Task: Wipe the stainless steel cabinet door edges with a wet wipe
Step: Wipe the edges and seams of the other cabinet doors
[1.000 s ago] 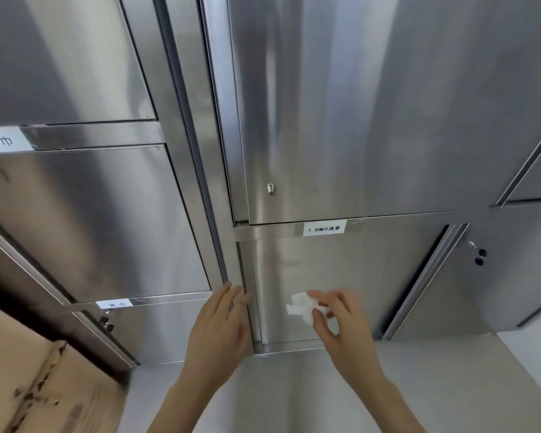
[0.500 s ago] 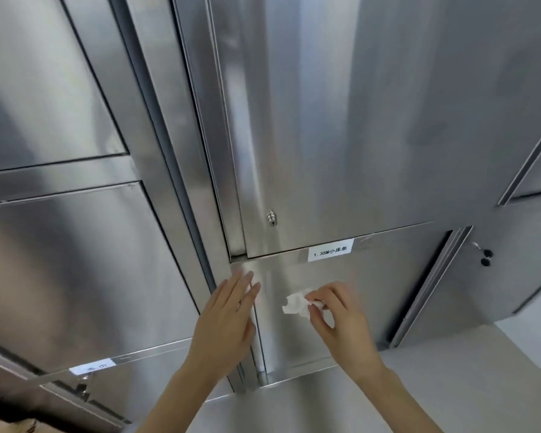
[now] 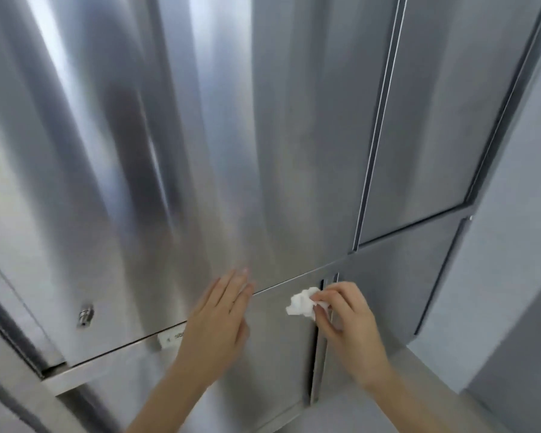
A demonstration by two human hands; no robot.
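A crumpled white wet wipe (image 3: 302, 304) is pinched in my right hand (image 3: 345, 323) against the lower stainless steel cabinet door (image 3: 278, 364), close to its upper right corner and its vertical right edge (image 3: 319, 354). My left hand (image 3: 219, 323) lies flat with straight fingers on the same door, its fingertips reaching the seam under the tall upper door (image 3: 231, 151). The picture is blurred from head motion.
A small lock (image 3: 85, 315) sits low on the upper door at the left. A white label (image 3: 169, 338) shows partly beside my left wrist. More steel doors (image 3: 434, 120) stand to the right, and a grey wall (image 3: 519, 245) lies at the far right.
The view has swung up and to the right. Both hands have shifted right along the lower door; the wipe is now near the door's right edge instead of its middle.
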